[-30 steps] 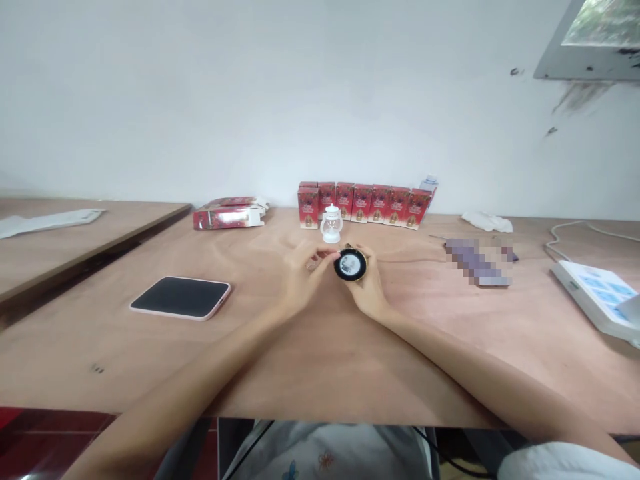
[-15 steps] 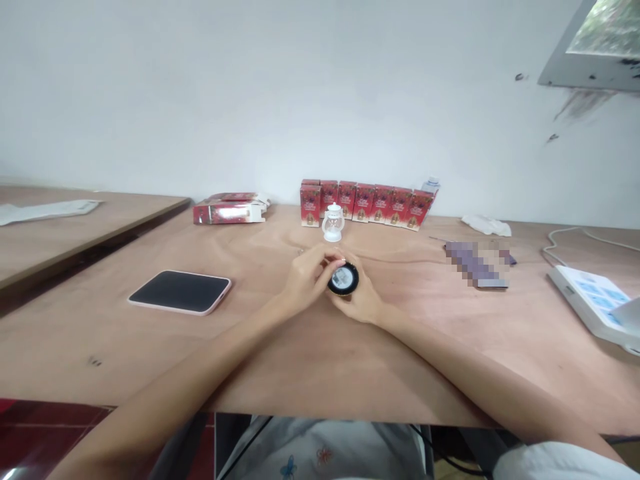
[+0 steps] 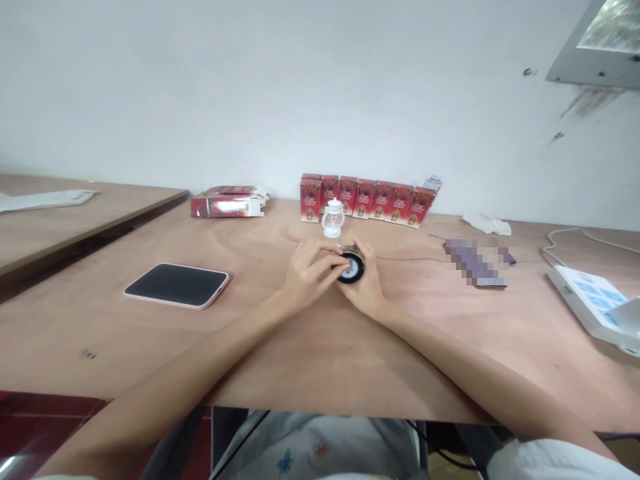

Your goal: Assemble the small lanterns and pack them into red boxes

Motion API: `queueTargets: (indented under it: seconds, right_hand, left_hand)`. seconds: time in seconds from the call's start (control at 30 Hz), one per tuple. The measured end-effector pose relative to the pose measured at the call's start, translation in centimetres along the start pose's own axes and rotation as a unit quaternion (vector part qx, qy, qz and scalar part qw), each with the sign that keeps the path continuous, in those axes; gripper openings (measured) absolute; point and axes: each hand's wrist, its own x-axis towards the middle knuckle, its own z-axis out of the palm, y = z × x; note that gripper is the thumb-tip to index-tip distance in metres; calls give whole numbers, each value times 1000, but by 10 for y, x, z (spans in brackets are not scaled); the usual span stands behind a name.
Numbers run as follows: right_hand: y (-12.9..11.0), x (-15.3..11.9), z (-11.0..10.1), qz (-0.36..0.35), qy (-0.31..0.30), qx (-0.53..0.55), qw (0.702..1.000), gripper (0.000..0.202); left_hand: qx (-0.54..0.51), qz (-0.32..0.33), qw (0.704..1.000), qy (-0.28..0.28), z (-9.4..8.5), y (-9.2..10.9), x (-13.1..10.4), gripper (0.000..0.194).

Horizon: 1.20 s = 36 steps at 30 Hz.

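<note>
A small dark lantern (image 3: 357,274) is tipped so that its round black base, with a pale disc in the middle, faces me. My right hand (image 3: 369,288) is wrapped round its side and supports it from the right. From the left, my left hand (image 3: 311,272) is closed at the base, its thumb and fingertips over the pale disc; whether they pinch anything there is too small to see. Just beyond my hands a white lantern (image 3: 333,219) with a clear body stands upright on the table.
Several red boxes (image 3: 384,200) stand in a row by the wall, a bottle (image 3: 434,181) behind them. More red cartons (image 3: 227,205) lie left. A phone (image 3: 177,285) lies near my left arm. Rightward are a blurred purple item (image 3: 470,260), white tissue (image 3: 487,224) and a white device (image 3: 595,303).
The lantern in my hands has shifted slightly right and turned a little. My left thumb and fingers have moved from the base's upper edge onto its pale disc. The view has tilted slightly.
</note>
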Motion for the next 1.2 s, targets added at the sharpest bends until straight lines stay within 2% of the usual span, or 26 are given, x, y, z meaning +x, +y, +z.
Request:
queueTargets:
  seconds: [0.2, 0.47, 0.57, 0.67, 0.7, 0.8, 0.87, 0.9, 1.0, 1.2]
  right_hand:
    - [0, 0, 0, 27, -22, -25, 999, 72]
    - [-1, 0, 0, 40, -24, -25, 999, 71]
    - [0, 1, 0, 38, -12, -26, 999, 71]
    - [1, 1, 1, 49, 4, -27, 998, 72]
    - [1, 2, 1, 54, 7, -28, 998, 73]
    - [3, 2, 2, 58, 9, -28, 998, 74]
    - [3, 2, 2, 55, 9, -25, 998, 75]
    - [4, 2, 2, 55, 7, -23, 998, 75]
    - [3, 2, 2, 54, -2, -22, 998, 74]
    - [2, 2, 3, 40, -5, -27, 999, 72]
  left_hand:
    - [50, 12, 998, -32, 3, -7, -2, 10]
    - [39, -2, 998, -44, 4, -7, -3, 9]
    - [-10, -52, 998, -34, 4, -13, -4, 15]
    - [-28, -171, 985, -10, 6, -34, -10, 20]
    - [-21, -211, 977, -20, 8, -44, -13, 22]
    - [45, -301, 946, -114, 14, -76, -21, 22]
    - [81, -345, 919, -171, 19, -92, -24, 22]
    - [88, -353, 914, -180, 21, -97, -24, 22]
    - [93, -352, 910, -198, 26, -102, -22, 21]
    - [126, -330, 886, -300, 28, -97, -18, 20]
